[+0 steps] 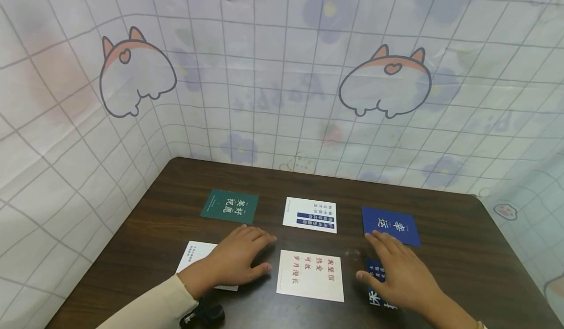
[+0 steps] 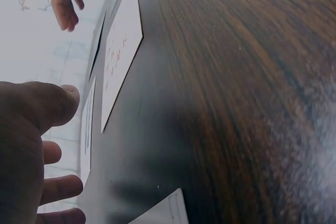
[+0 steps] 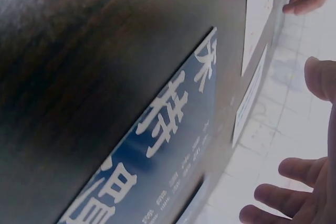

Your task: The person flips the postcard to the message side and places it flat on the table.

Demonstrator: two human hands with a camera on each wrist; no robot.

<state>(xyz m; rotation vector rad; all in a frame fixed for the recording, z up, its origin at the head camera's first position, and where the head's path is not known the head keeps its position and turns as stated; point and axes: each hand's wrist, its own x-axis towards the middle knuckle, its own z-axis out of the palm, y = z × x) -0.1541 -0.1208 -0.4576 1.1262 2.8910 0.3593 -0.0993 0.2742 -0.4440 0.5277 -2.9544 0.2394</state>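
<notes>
Several printed cards lie flat on a dark wooden table, in two rows. My left hand point(image 1: 240, 253) hovers over a white card point(image 1: 194, 253) at the near left, fingers spread and holding nothing. Over a dark blue card point(image 1: 375, 270) at the near right is my right hand point(image 1: 398, 272), also with fingers apart and no object in them. Between the hands lies a cream card with red writing point(image 1: 310, 275). In the right wrist view the dark blue card point(image 3: 157, 140) shows large white characters, below the right hand point(image 3: 304, 182).
Along the back row are a green card point(image 1: 230, 206), a white card with blue bands point(image 1: 310, 215) and a blue card point(image 1: 391, 225). A black object point(image 1: 202, 315) is by the left wrist. A patterned cloth point(image 1: 273, 74) hangs behind the table point(image 1: 145, 231).
</notes>
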